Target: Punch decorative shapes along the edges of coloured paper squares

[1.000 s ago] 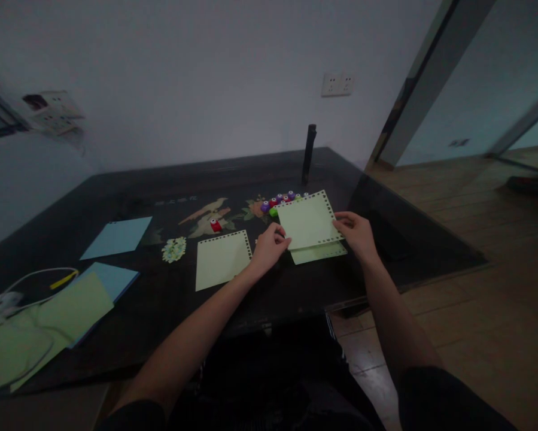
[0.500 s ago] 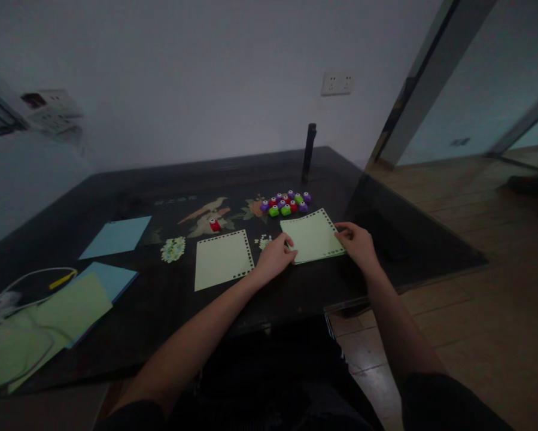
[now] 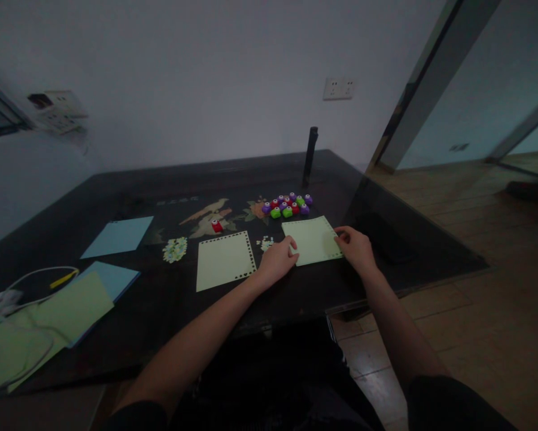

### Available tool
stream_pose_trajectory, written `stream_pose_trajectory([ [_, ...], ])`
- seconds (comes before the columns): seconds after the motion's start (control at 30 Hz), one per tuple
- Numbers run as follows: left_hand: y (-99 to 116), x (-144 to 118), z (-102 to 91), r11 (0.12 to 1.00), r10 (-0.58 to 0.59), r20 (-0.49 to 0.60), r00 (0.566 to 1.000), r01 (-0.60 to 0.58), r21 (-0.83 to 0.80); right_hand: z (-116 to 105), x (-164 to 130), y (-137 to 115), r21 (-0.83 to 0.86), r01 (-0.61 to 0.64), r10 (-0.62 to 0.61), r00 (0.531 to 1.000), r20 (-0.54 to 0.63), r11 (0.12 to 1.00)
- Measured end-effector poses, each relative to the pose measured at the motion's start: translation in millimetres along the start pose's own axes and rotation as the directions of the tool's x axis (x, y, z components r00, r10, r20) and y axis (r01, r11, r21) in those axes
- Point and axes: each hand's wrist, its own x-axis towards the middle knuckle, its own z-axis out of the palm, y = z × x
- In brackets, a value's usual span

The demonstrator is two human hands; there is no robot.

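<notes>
A pale green paper sheet [image 3: 311, 239] with punched edges lies flat on the dark table [image 3: 170, 305]. My left hand [image 3: 277, 260] rests its fingertips on the sheet's near left corner. My right hand [image 3: 355, 246] touches its right edge, fingers curled over it. A second green punched sheet [image 3: 225, 260] lies just left of my left hand. Behind the sheets sits a cluster of small purple, green and red craft punches [image 3: 288, 205].
A lone red punch [image 3: 216, 225] and piles of paper cut-outs [image 3: 175, 249] lie left of centre. Blue sheets [image 3: 117, 236] and green paper [image 3: 66, 311] with a white cable [image 3: 21, 281] fill the left. A black upright post [image 3: 310, 155] stands at the back.
The green sheet was held raised by both hands; it has been lowered flat onto the sheet below it, and both hands now rest on its edges.
</notes>
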Motion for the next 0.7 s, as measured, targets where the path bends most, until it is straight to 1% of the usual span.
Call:
stream_pose_trajectory([
  [0.23,-1,-2,-1.3,0.999,0.017,-0.003,1.0,-0.017,-0.027,2,2,3,-0.093,0.073,-0.072,0.997,0.006,0.993],
  [0.47,1,-3,-7.5,0.997,0.034,-0.004,0.999,-0.034,-0.073,1,1,3,-0.064,0.052,-0.053,0.998,-0.017,0.997],
  [0.57,4,-4,-18.2,0.991,0.059,-0.037,0.998,-0.063,-0.116,1,0,3,-0.037,0.042,-0.043,0.998,-0.034,0.998],
  [0.7,8,-12,-45.3,0.975,0.123,-0.102,0.987,-0.139,-0.174,-3,1,3,0.083,0.063,-0.057,0.996,-0.067,0.995],
])
